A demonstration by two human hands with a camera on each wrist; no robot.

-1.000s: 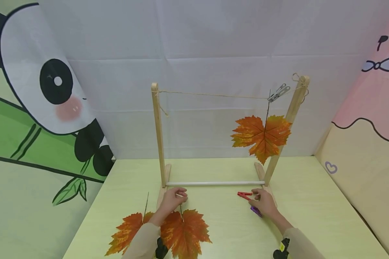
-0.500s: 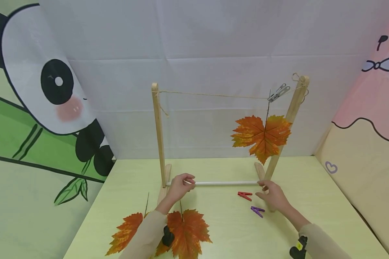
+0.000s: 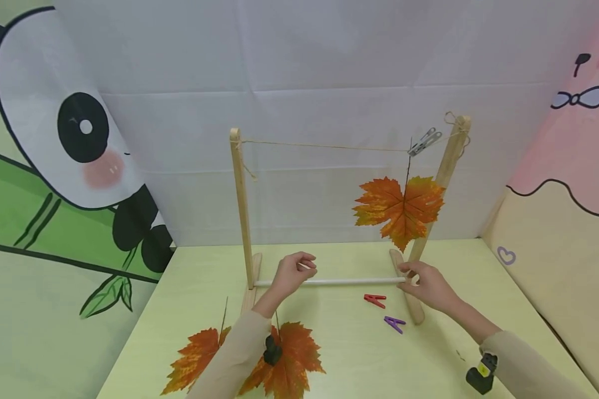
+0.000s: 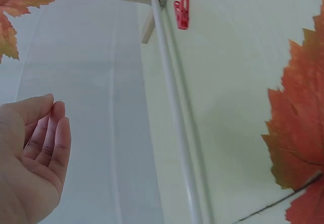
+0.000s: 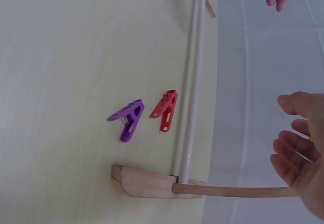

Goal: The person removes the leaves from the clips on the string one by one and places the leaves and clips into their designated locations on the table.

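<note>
My left hand (image 3: 294, 272) hovers over the white rod (image 3: 351, 281) of a wooden stand, its fingers loosely bent; in the left wrist view the hand (image 4: 38, 153) holds nothing. Near the foot of the right post (image 3: 448, 155) is my right hand (image 3: 429, 284), thumb and fingers apart with nothing between them in the right wrist view. A grey clothespin (image 3: 424, 142) on the string (image 3: 324, 146) holds an orange maple leaf (image 3: 401, 208) by its stem. On the table lie a red clothespin (image 3: 375, 300) and a purple clothespin (image 3: 394, 323).
Two more orange maple leaves lie at the front left: one leaf (image 3: 194, 354) partly behind my left sleeve, the other leaf (image 3: 297, 354) beside it. The left post (image 3: 242, 205) stands upright. A white cloth backdrop (image 3: 324, 55) hangs behind the table (image 3: 359, 366).
Both hands have risen and moved forward, the left also rightward. My right hand has come away from the red and purple clothespins, which stay on the table. The head view has shifted slightly.
</note>
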